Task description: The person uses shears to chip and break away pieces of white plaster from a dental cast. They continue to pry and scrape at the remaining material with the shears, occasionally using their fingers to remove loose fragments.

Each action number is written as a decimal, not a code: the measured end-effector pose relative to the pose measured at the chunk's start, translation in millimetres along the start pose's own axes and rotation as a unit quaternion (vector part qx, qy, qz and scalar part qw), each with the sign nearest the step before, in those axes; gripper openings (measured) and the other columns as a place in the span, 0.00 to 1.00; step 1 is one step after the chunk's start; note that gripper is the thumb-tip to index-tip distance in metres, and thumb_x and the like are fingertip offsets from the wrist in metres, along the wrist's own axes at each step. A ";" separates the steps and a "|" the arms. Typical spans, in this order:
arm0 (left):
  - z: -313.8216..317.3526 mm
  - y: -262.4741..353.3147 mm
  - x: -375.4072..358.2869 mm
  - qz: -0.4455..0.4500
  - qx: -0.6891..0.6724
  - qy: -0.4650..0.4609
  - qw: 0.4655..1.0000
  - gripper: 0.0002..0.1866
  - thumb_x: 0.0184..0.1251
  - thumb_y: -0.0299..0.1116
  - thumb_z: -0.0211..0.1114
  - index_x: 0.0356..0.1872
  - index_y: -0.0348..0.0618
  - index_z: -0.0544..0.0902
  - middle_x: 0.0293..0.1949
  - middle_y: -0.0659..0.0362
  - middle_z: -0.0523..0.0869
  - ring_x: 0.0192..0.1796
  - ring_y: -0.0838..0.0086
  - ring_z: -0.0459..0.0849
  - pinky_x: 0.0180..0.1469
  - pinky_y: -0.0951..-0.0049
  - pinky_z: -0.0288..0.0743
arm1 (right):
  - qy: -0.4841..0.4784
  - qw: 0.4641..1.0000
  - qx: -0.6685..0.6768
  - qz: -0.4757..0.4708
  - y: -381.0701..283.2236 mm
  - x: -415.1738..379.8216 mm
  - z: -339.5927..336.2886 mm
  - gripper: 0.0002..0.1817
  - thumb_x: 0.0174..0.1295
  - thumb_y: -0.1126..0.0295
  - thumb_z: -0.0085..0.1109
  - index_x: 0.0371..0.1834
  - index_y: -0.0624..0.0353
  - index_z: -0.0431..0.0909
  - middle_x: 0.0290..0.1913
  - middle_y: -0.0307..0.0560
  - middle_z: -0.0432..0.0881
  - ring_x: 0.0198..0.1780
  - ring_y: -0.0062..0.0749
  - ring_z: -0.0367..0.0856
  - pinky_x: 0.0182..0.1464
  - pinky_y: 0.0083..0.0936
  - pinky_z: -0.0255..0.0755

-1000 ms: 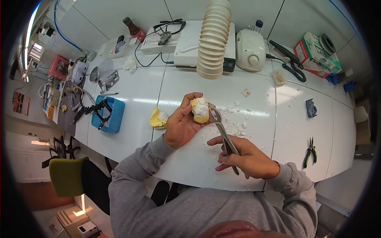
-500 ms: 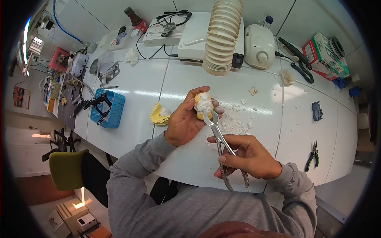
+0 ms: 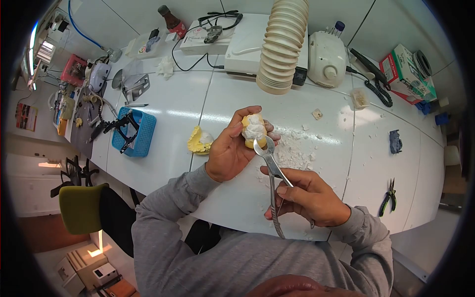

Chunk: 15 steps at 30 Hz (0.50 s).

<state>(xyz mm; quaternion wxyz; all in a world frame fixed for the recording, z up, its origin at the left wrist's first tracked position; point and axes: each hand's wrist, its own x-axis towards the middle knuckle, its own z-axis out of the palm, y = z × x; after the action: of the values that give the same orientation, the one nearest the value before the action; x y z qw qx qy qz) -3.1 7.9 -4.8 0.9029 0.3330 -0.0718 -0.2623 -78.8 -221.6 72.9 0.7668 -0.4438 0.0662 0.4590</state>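
Note:
My left hand [image 3: 229, 154] is wrapped round a yellow dental cast [image 3: 247, 143] with white plaster [image 3: 254, 129] packed on it, held up over the table. In my right hand [image 3: 316, 198] are metal plaster nippers [image 3: 271, 166], gripped by their long handles. The jaws are spread, with their tips right at the lower end of the cast. White plaster crumbs [image 3: 295, 151] lie on the tabletop beyond the nippers. Left of my left hand rests a second yellow piece, a horseshoe-shaped dental model [image 3: 199, 140] with some white in it.
A blue basket [image 3: 147, 136] holding a black metal frame stands at the left. A ribbed suction hose [image 3: 281, 54] hangs over the table at the back, near a white control box [image 3: 326, 62]. Green-handled pliers [image 3: 389, 198] and a grey-blue piece [image 3: 395, 142] lie on the right.
The nippers' jaws have spread wider at the cast, and the fingers of my right hand have shifted on the handles. My left hand keeps the cast in nearly the same place.

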 end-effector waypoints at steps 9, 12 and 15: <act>0.9 0.9 -0.1 0.000 0.010 0.017 1.000 0.29 0.85 0.43 0.42 0.80 0.44 0.58 0.62 0.43 0.78 0.67 0.50 0.82 0.76 0.47 0.75 | -0.059 0.992 0.079 0.082 -10.6 -4.2 2.7 0.37 0.78 0.74 0.46 0.89 0.55 0.49 0.48 0.55 0.81 0.63 0.60 0.86 0.62 0.53 0.87; -0.8 0.4 0.0 -0.002 -0.006 0.007 1.000 0.29 0.84 0.43 0.42 0.80 0.44 0.58 0.62 0.43 0.78 0.67 0.49 0.83 0.76 0.47 0.75 | -0.052 0.992 0.090 0.074 -8.4 -2.2 -0.3 0.37 0.78 0.74 0.44 0.89 0.55 0.48 0.50 0.58 0.83 0.66 0.63 0.83 0.62 0.54 0.87; 1.4 1.4 -0.6 -0.007 -0.011 0.010 1.000 0.29 0.84 0.44 0.42 0.80 0.44 0.58 0.62 0.43 0.78 0.67 0.49 0.83 0.76 0.47 0.75 | -0.038 0.993 0.095 0.057 -5.1 -0.8 -2.0 0.36 0.79 0.73 0.43 0.89 0.55 0.49 0.51 0.59 0.83 0.66 0.63 0.84 0.61 0.54 0.87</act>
<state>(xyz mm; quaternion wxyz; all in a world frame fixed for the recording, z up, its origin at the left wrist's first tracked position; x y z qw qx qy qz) -3.5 8.3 -2.8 0.9053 0.3265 -0.0572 -0.2658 -74.8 -224.5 75.3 0.7802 -0.3464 0.1054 0.5101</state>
